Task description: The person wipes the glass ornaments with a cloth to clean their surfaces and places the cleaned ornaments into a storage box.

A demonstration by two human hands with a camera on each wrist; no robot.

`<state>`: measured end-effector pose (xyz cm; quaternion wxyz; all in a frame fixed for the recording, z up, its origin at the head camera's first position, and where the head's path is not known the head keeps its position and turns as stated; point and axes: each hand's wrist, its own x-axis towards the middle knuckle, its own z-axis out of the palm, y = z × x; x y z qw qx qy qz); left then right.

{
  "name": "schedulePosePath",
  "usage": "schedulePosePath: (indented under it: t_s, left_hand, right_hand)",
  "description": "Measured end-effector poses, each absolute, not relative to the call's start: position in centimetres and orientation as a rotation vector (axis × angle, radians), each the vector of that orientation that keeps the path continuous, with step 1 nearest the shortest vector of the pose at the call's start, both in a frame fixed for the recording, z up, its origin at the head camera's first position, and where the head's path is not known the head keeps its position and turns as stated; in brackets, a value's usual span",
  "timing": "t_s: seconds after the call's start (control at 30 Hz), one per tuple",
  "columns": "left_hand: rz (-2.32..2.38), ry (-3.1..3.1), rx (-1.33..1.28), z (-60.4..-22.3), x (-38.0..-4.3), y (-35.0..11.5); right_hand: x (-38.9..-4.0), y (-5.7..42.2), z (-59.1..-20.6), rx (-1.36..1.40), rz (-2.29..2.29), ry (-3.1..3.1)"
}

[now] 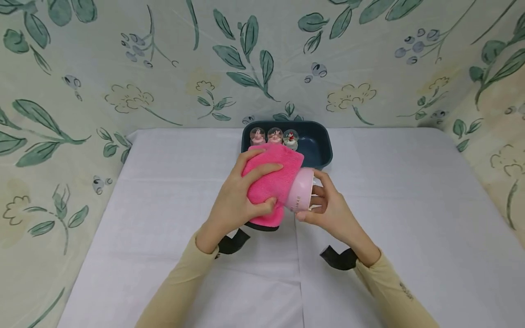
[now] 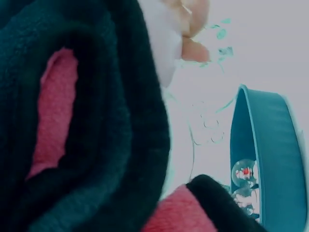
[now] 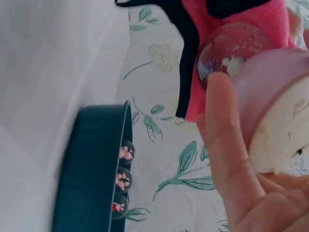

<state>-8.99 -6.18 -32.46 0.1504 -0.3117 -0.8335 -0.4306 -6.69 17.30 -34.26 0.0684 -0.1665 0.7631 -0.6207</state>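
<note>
My right hand [image 1: 334, 207] grips a snow globe by its pale pink base [image 1: 300, 189], fingers and thumb around the base's bottom rim. The globe is tipped on its side, its dome pointing left into a bright pink cloth [image 1: 275, 175] with a dark edge. My left hand [image 1: 234, 198] holds that cloth wrapped over the dome, thumb in front and fingers spread across the top. From the right wrist view, part of the clear dome [image 3: 234, 48] with white flecks inside shows against the cloth, and the base's cream underside [image 3: 282, 128] faces outward.
Just behind the hands stands a dark blue tray [image 1: 316, 146], with three small snow globes [image 1: 275, 135] in its left part. A white cloth [image 1: 172, 182] covers the table. Behind it hangs a leaf-patterned curtain [image 1: 164, 68]. Black straps [image 1: 234, 242] circle both wrists.
</note>
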Motion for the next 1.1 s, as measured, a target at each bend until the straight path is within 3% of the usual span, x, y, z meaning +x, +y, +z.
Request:
schedulePosePath:
  t_s: [0.23, 0.4, 0.57, 0.83, 0.93, 1.1]
  left_hand:
    - [-1.496, -2.376, -0.919, -32.1, -9.2, -7.0]
    - [-1.469, -2.417, -0.892, -32.2, -8.9, -6.6]
    - [-1.330, -2.455, -0.883, -32.4, -8.7, -6.3]
    - [-0.965, -2.438, -0.927, -32.5, -8.4, -5.8]
    - [-0.952, -2.437, -0.917, -32.6, -8.3, -5.8]
    - [-1.103, -2.422, -0.890, -32.7, -8.6, -6.2]
  right_hand:
    - [-7.1, 17.7, -33.9, -0.961, -1.624, 2.689]
    - [-7.3, 17.8, -34.4, -1.065, -1.764, 2.701]
    - [-6.9, 17.2, -35.0, -0.878, -1.977, 2.577]
    - [-6.4, 16.2, -34.7, -0.201, -2.115, 2.196]
    - [-6.5, 16.3, -34.6, -0.169, -2.060, 2.166]
    - [-6.4, 17.0, -34.3, -0.348, -1.906, 2.232]
